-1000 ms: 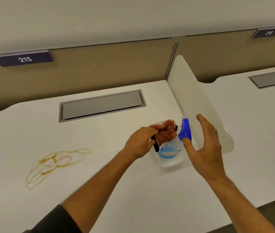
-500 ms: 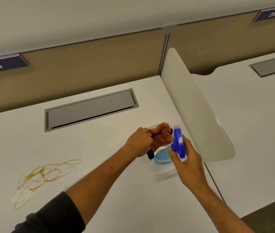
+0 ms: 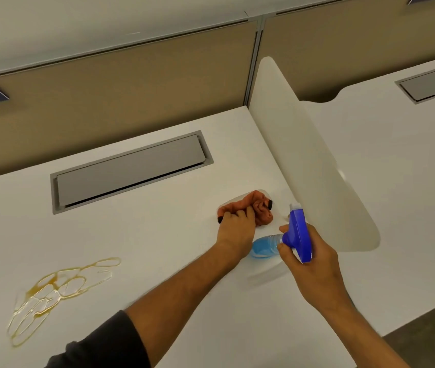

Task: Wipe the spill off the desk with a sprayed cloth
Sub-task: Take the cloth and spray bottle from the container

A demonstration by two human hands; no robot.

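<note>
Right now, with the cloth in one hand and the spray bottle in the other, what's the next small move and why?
Probably squeeze the trigger to wet the orange cloth. The right hand has its grip closed on the spray bottle, nozzle pointing toward the cloth, which the left hand pins to the desk. The yellowish spill lies untouched off to the left.

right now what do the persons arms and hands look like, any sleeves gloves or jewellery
Both hands are bare: no gloves, rings, watch or bands show on the left hand or the right hand. The left arm wears a dark charcoal sleeve pushed up past the elbow, leaving the forearm uncovered. The right forearm is bare as far as the frame shows; no sleeve is visible on it.
</note>
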